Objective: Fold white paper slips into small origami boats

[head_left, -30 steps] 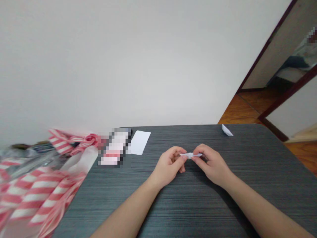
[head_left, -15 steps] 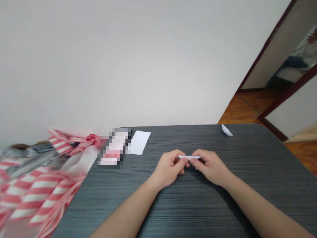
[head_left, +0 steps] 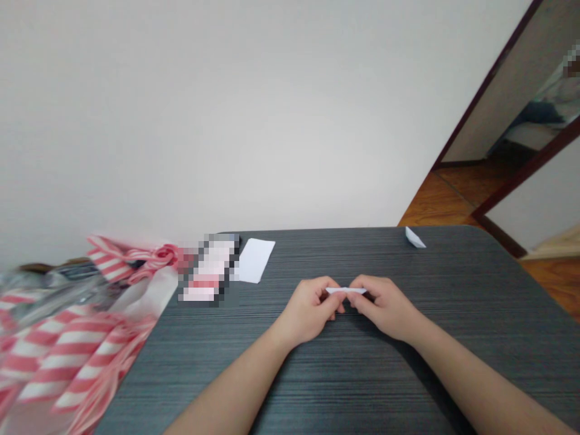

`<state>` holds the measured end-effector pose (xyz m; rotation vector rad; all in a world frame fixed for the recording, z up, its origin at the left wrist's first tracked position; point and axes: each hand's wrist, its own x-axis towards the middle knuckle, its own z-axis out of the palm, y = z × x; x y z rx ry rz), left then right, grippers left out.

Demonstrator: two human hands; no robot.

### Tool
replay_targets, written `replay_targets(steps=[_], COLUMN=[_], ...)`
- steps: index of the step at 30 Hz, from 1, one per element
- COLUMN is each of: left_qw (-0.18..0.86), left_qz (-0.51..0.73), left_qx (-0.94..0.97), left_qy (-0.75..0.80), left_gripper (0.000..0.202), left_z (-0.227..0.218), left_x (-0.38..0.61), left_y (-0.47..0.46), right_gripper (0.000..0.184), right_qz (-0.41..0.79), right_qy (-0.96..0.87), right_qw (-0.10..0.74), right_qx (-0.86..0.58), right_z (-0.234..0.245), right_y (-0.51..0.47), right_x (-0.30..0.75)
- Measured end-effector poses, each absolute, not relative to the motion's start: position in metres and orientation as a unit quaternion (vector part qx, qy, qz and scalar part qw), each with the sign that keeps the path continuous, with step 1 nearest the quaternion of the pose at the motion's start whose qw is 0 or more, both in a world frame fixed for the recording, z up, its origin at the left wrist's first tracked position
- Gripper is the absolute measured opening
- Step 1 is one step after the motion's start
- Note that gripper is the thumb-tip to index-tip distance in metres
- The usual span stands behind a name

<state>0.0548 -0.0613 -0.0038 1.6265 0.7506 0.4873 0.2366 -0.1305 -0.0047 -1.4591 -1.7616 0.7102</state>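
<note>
Between my two hands is a small folded piece of white paper [head_left: 334, 290], seen nearly edge-on as a thin strip with pointed ends. My left hand [head_left: 312, 309] pinches it from the left, thumb on the near side and fingers behind. From the right, my right hand [head_left: 384, 306] pinches the same paper, and the two thumb tips nearly meet at its middle. Both hands are over the middle of the dark table. Parts of the paper are covered by the thumbs and fingers.
White sheets of paper [head_left: 257, 261] lie at the back left of the dark table [head_left: 344, 386], beside a blurred-out phone-like object [head_left: 211, 266]. Another folded white paper [head_left: 414, 238] rests near the far right edge. Red-and-white striped cloth [head_left: 77, 350] is heaped at the left.
The paper has tilted slightly between my fingers, and its top edge looks flatter. My hands have hardly moved.
</note>
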Motion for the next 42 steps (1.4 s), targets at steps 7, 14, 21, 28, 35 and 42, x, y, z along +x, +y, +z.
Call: replay_targets(steps=[7, 14, 21, 28, 35, 42], left_qw=[0.605, 0.634, 0.62, 0.622, 0.618, 0.595], left_qz=[0.211, 0.22, 0.202, 0.206, 0.209, 0.2], left_qx=[0.692, 0.66, 0.68, 0.674, 0.671, 0.697], left_qy=[0.332, 0.338, 0.336, 0.342, 0.352, 0.347], left_gripper=[0.023, 0.021, 0.025, 0.022, 0.028, 0.03], left_z=[-0.0069, -0.0064, -0.0032, -0.0011, -0.0017, -0.0014], left_x=[0.055, 0.0563, 0.0543, 0.057, 0.0569, 0.0547], left_y=[-0.0608, -0.0601, -0.0611, -0.061, -0.0615, -0.0613], right_gripper=[0.018, 0.019, 0.018, 0.019, 0.02, 0.022], right_qz=[0.289, 0.284, 0.289, 0.288, 0.292, 0.306], right_qy=[-0.684, -0.675, -0.676, -0.677, -0.663, -0.657], right_qw=[0.36, 0.369, 0.364, 0.361, 0.363, 0.355], right_qx=[-0.565, -0.572, -0.572, -0.573, -0.586, -0.59], right_z=[-0.0036, -0.0053, -0.0056, -0.0006, -0.003, -0.0044], right_y=[-0.1309, -0.132, -0.1321, -0.1323, -0.1323, -0.1308], right_x=[0.2384, 0.2397, 0.2379, 0.2383, 0.2378, 0.2404])
